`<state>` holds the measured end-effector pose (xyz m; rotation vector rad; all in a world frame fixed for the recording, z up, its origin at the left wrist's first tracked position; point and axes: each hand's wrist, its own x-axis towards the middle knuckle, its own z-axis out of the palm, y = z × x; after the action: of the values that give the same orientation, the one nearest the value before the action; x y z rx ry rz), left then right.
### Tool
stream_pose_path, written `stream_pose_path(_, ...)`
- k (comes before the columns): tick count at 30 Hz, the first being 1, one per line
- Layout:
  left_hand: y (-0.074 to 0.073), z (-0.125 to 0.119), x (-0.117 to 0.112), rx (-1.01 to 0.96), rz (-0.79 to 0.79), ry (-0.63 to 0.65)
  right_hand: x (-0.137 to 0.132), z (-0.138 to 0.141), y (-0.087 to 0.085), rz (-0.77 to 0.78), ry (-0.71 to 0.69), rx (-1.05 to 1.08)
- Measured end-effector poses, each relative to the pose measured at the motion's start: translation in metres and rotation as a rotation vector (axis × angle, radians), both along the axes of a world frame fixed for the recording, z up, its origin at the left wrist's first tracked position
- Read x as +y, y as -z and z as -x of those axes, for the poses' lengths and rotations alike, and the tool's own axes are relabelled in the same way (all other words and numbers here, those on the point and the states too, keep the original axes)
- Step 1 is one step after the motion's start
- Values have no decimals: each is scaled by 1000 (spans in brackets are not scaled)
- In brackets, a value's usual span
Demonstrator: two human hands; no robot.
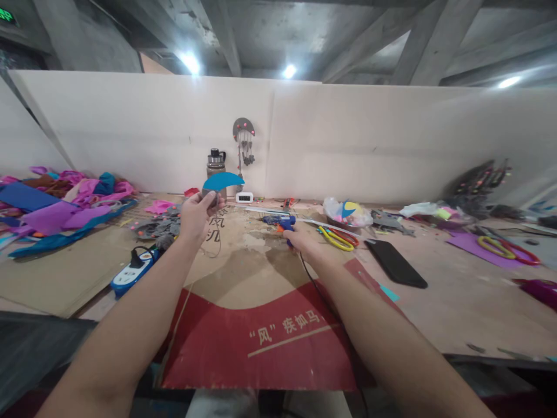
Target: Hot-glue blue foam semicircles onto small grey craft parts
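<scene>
My left hand (pixel 201 210) is raised over the cardboard, thumb and fingers pinched on a flat blue curved cutout (pixel 224 181). Something dark grey shows at the fingertips, too small to make out. Lower and to the right, my right hand (pixel 298 241) is closed round the handle of a blue glue gun (pixel 285 222). Its nozzle points left, and a dark cord (pixel 311 278) runs from it toward me. Beneath both hands lies a red and tan cardboard sheet (pixel 261 366) with printed characters.
A bottle (pixel 214 159) and a small white digital clock (pixel 244 198) stand at the back. Yellow-handled scissors (pixel 337 239) and a black phone (pixel 395 264) lie right. Left are a power strip (pixel 134 271), grey cutouts (pixel 161 223) and a felt pile (pixel 65 203).
</scene>
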<state>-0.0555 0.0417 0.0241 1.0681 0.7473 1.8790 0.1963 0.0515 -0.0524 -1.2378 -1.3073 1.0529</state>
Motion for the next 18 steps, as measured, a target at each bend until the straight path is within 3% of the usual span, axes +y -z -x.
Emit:
stream_pose_path(3, 2, -2, 0, 4, 67, 39, -5, 11, -9, -15, 43, 87)
stream_pose_path(9, 29, -22, 0, 209, 192, 185, -24, 20, -34, -218, -14, 293)
stream_pose_path(14, 35, -25, 0, 271, 205, 179, -44, 26, -46, -266, -122, 274)
stream_pose_path(18, 35, -26, -1, 305, 192, 159, -54, 30, -46, -303, -118, 135)
